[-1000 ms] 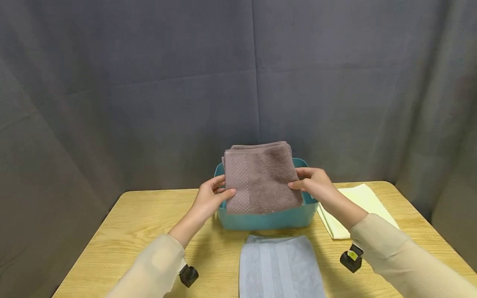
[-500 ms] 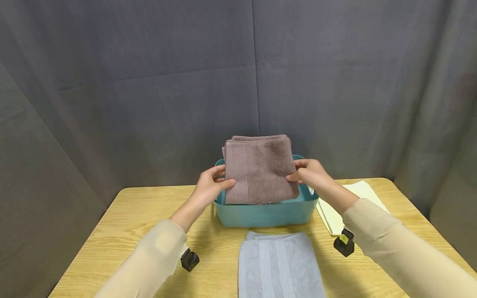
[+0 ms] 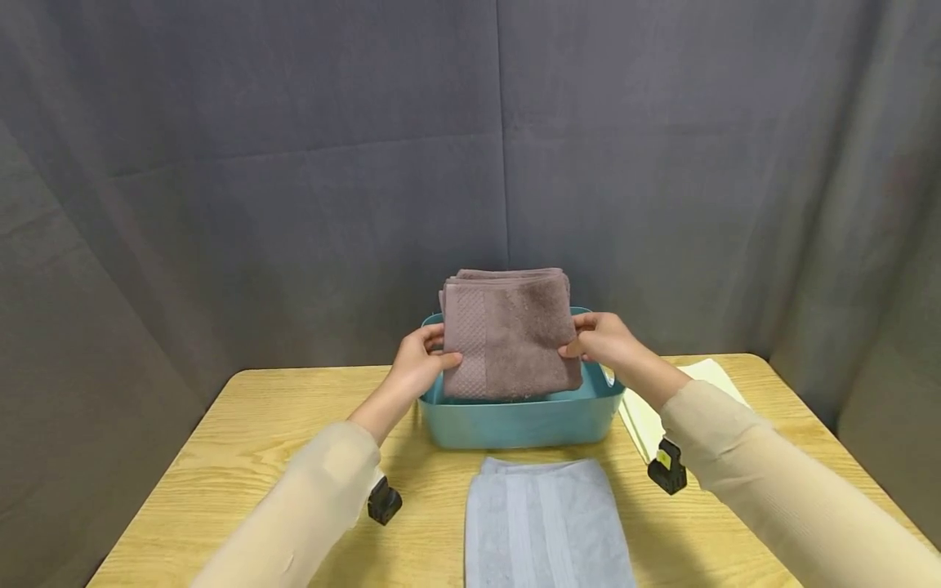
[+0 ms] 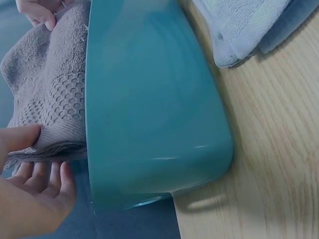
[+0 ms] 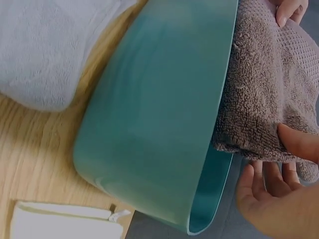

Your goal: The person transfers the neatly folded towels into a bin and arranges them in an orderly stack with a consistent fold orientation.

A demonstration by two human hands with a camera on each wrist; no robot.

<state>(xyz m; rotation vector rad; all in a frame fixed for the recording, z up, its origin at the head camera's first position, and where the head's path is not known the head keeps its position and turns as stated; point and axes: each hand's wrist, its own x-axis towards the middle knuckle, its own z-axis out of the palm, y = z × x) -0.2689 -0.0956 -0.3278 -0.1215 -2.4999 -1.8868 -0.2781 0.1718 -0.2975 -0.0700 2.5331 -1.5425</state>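
Observation:
A folded mauve-brown towel (image 3: 524, 339) with a textured border band on its left is held upright over the teal plastic bin (image 3: 520, 426). My left hand (image 3: 417, 359) pinches its left edge, thumb on the near face and fingers behind. At the opposite edge, my right hand (image 3: 604, 339) grips it the same way. In the left wrist view the towel's lower part (image 4: 67, 99) reaches the bin's rim; in the right wrist view its bottom edge (image 5: 249, 144) dips past the rim. How deep it sits inside is hidden by the bin's front wall.
A folded light blue towel (image 3: 547, 523) lies on the wooden table (image 3: 294, 441) in front of the bin. To the bin's right lies a folded pale yellow cloth (image 3: 716, 377), partly behind my right forearm. A grey curtain (image 3: 331, 204) hangs behind the table.
Both hands have moved the brown towel up and back in the view, so more of the bin's front wall and rim shows. Over the last half second it has shifted only slightly.

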